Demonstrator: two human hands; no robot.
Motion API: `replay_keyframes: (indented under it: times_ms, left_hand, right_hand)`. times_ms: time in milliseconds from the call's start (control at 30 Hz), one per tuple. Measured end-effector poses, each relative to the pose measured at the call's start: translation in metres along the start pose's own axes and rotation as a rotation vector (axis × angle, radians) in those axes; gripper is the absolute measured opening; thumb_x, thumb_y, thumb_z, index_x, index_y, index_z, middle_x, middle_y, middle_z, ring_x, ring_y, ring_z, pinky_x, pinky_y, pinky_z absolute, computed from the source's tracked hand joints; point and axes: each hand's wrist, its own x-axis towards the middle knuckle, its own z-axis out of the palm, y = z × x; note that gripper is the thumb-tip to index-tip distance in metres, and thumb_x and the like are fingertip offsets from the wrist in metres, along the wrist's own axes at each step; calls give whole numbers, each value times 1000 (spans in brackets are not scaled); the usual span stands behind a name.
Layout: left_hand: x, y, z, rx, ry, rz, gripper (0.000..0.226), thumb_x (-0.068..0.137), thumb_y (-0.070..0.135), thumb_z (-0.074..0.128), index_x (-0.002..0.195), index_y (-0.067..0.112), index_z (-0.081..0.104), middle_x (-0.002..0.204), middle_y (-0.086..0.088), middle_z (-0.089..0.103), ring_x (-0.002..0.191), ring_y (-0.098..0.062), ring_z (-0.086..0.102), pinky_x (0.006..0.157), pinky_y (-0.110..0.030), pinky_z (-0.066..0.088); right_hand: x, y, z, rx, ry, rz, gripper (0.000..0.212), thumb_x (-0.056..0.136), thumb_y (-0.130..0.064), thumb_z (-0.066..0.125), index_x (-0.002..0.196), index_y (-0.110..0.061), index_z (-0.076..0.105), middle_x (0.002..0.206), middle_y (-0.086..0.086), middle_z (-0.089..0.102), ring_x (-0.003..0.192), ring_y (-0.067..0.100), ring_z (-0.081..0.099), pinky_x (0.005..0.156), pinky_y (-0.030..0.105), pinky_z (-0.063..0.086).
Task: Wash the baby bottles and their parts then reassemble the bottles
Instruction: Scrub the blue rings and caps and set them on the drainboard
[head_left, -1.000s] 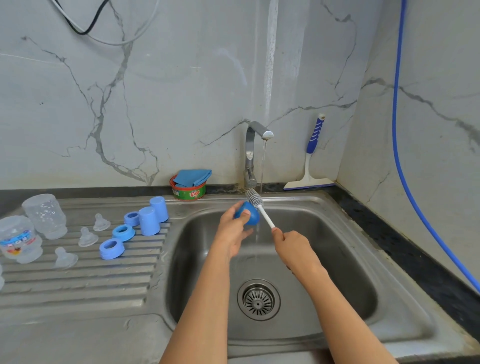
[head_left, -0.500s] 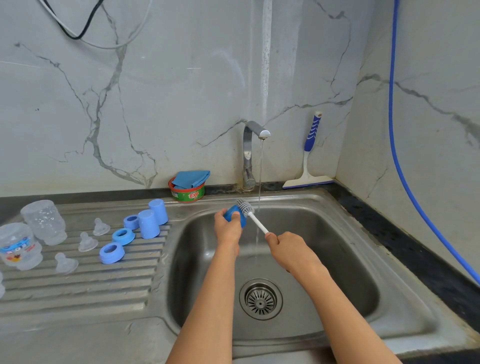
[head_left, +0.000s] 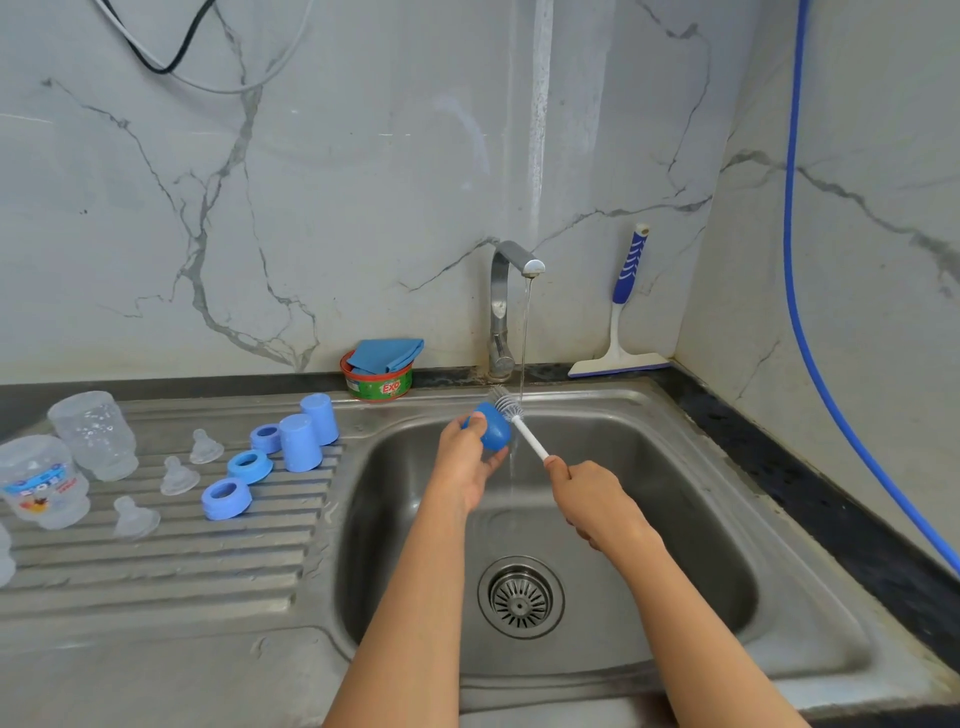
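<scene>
Over the sink basin (head_left: 675, 467), my left hand (head_left: 465, 462) grips a blue bottle cap (head_left: 493, 428). My right hand (head_left: 592, 499) holds the white handle of a small bottle brush (head_left: 511, 408), whose bristles touch the cap's top, right beside the thin stream of water from the tap (head_left: 511, 291). On the ribbed drainboard (head_left: 156, 561) at the left stand two clear bottles (head_left: 93, 434) (head_left: 41, 480), three clear teats (head_left: 179, 475), three blue collar rings (head_left: 226, 498) and two blue caps (head_left: 300, 441).
A red and green soap tub (head_left: 379, 384) with a blue cloth on it sits behind the sink. A blue-handled squeegee (head_left: 621, 322) leans in the back right corner. A blue hose (head_left: 810, 312) runs down the right wall. The drain (head_left: 521, 597) lies below my arms.
The cap and brush shifted slightly between frames, the brush head sliding over the cap beside the stream; both hands kept their grip.
</scene>
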Motion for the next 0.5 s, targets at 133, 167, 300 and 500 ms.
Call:
replay_keyframes:
  times_ms: [133,167,300,500]
  left_hand:
    - [8,0,-3,-92,147,-2,40,103,23,39,138,5,34,133,-19,47,107,-27,53,82,-33,48]
    - [8,0,-5,-113,164,-9,41,104,24,38,139,4,33,134,-20,45,108,-27,52,84,-34,48]
    - [6,-4,-5,-91,148,-10,42,100,33,48,126,1,41,112,-13,50,102,-23,55,95,-34,50]
    - [1,-3,-2,-89,5,-43,30,97,28,54,116,5,48,109,-12,58,95,-19,62,86,-31,54]
  right_hand:
    - [-8,-4,-1,12,-57,-4,47,101,-42,30,67,-14,47,64,3,47,49,14,39,44,23,30]
    - [-9,-5,-2,1,-62,-4,47,101,-42,30,67,-14,47,65,3,48,49,14,39,44,23,31]
    - [-11,-8,0,-37,-69,-8,46,100,-43,30,67,-15,47,66,1,47,50,13,39,45,23,31]
    - [-6,-8,1,10,6,-1,46,100,-44,28,87,-8,54,65,0,45,52,12,37,48,23,31]
